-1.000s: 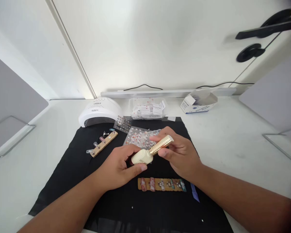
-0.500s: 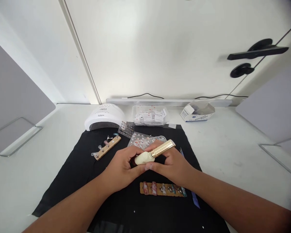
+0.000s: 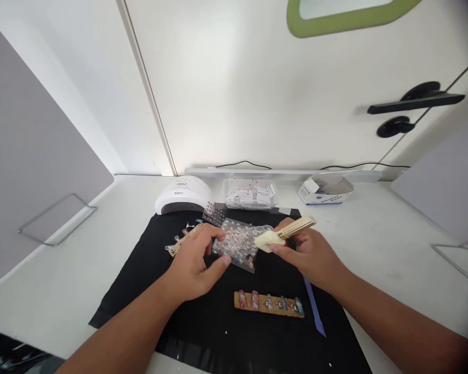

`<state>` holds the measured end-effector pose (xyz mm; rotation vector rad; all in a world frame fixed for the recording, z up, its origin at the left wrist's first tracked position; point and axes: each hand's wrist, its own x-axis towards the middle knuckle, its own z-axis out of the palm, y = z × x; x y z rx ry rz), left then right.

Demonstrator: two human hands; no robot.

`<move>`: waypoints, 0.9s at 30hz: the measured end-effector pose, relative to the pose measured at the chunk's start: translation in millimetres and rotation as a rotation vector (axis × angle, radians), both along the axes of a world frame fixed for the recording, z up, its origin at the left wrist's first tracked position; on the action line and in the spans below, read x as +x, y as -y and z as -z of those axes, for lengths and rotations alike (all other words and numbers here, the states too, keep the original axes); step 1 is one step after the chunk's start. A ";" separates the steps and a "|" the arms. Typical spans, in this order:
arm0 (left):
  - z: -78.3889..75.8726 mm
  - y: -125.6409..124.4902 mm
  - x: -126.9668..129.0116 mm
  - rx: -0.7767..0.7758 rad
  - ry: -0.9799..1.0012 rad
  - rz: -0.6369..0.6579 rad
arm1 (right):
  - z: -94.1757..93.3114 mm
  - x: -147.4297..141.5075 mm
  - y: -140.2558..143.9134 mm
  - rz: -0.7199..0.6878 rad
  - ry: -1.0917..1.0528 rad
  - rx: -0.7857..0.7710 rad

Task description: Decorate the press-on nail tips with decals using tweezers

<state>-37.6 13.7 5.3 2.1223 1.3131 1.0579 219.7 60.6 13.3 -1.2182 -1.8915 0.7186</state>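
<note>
Slanting lengthwise, its gold cap (image 3: pixel 297 227) toward the view's upper right, the cream bottle (image 3: pixel 267 240) is gripped by the right hand (image 3: pixel 312 253), while the left hand (image 3: pixel 195 264) gapes between thumb and forefinger.

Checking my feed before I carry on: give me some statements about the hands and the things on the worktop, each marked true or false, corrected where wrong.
1. The right hand holds the gold-capped cream bottle. True.
2. The left hand is gripping the bottle too. False: it is apart from the bottle, its fingers open.
3. The nearer nail strip carries five nail tips. True.
4. The blue tool lies left of that strip in the picture. False: it lies to the right.
5. The white lamp stands left of the clear plastic tub. True.
</note>
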 end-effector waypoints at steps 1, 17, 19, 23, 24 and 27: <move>-4.0 0.0 -4.6 0.017 -0.004 -0.050 | -0.3 8.0 -2.6 0.046 0.021 -0.004; -51.8 -85.4 -74.8 -0.580 -0.549 -0.158 | 27.1 90.2 -9.3 0.473 0.222 0.020; -45.7 -90.3 -72.8 -0.626 -0.573 -0.127 | 28.4 92.4 -14.7 0.437 0.238 0.006; -34.7 -98.7 -73.6 -0.699 -0.610 -0.091 | 31.0 97.3 -19.7 0.394 0.250 0.002; -32.7 -100.8 -74.0 -0.711 -0.621 -0.090 | 31.9 98.1 -19.9 0.396 0.249 0.007; -29.0 -106.4 -73.8 -0.736 -0.664 -0.100 | 33.8 100.1 -20.2 0.386 0.251 0.017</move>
